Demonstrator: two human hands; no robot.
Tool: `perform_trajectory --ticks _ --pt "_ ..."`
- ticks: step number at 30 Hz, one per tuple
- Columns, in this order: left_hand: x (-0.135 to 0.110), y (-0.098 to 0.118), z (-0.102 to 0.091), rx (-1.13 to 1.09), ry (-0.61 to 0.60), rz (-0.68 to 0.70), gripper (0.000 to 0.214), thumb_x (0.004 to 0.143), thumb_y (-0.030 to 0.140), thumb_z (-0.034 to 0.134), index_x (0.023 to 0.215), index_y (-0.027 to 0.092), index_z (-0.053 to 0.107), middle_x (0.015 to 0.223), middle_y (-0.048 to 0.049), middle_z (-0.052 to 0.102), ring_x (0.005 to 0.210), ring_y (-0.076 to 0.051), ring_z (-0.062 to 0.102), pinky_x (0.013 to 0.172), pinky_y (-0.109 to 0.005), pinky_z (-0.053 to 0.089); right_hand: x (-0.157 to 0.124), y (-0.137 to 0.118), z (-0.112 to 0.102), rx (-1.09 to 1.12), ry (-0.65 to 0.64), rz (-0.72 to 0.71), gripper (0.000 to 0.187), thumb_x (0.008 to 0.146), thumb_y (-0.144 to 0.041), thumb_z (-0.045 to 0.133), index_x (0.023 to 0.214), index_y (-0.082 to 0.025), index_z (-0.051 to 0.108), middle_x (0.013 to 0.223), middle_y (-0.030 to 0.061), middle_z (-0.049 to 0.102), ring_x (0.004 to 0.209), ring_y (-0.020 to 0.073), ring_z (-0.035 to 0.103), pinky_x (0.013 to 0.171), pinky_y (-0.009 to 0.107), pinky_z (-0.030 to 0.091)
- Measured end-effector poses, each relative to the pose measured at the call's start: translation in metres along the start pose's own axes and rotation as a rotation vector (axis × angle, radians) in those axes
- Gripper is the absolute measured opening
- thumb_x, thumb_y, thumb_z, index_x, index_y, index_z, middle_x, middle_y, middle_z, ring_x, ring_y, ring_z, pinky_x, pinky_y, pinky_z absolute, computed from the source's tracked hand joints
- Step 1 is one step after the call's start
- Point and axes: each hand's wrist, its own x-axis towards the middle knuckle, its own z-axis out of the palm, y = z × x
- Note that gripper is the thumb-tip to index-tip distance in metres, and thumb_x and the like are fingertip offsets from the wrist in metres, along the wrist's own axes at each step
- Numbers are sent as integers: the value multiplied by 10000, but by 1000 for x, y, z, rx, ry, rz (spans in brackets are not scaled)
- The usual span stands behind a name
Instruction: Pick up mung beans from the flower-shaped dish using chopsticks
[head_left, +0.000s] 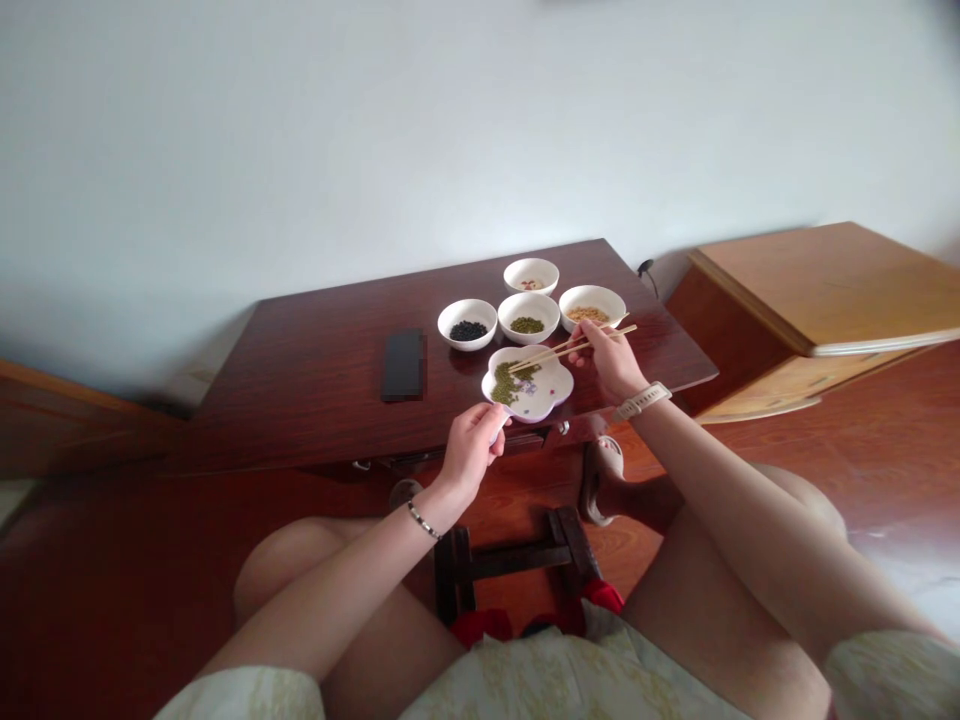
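My left hand (474, 440) is closed around the short handle of a flower-shaped plate (546, 400) at the table's front edge. Green beans (507, 384) are spread over the plate's left and back part. Between the fingers of my right hand (606, 358) is a pair of chopsticks (559, 351), their tips down among those beans. Just behind the plate stands a white bowl (529, 332) with green beans in it. Left of it, another bowl (467, 342) holds black beans. A bowl (592, 292) of yellowish beans is beyond my right hand.
A fourth bowl (531, 268) with a few reddish and pale bits stands farthest back. A dark phone (403, 365) lies on the brown table (315, 370), left of the bowls. To the right is a wooden cabinet (832, 285); a pale wall (375, 130) rises behind.
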Motion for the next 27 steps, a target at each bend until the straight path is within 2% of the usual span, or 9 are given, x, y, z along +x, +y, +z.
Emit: perform_trajectory --ticks 7,12,15,20,24,27 --pt "-8 -1 2 -16 29 -9 458 1133 718 826 967 298 750 680 4 564 614 -192 456 589 -335 323 0 3 1 12 -46 18 599 934 -723 1092 899 -286 684 783 34 771 618 154 616 507 339 456" --pt "-9 -4 4 -37 43 -11 436 1151 682 810 963 293 755 685 3 576 607 -188 465 584 -335 329 -9 10 4 17 -84 68 665 960 -888 1066 954 -315 729 852 32 845 689 145 592 592 341 544" --pt "-8 -5 6 -46 53 -19 432 1140 679 832 954 296 758 684 6 579 609 -194 482 587 -343 351 -11 13 6 24 -69 85 692 946 -920 1067 943 -312 735 831 26 829 717 142 607 606 300 567" --pt "-9 -8 12 -84 78 -12 469 1118 694 856 937 268 785 666 8 582 592 -169 448 571 -315 291 -5 15 8 39 -5 103 641 1007 -763 1098 914 -262 709 770 14 766 667 112 639 578 204 563" --pt "-8 -11 16 -123 89 -10 498 1099 706 887 931 245 798 649 9 577 585 -149 434 568 -292 248 -2 16 9 48 34 115 527 1143 -581 1006 894 -229 704 737 16 731 626 98 630 560 159 541" --pt "-7 -13 18 -149 84 -16 499 1089 701 911 930 241 800 645 7 578 586 -146 433 567 -284 236 -4 18 9 64 46 114 466 1182 -498 961 899 -225 712 739 17 727 637 102 629 562 150 529"
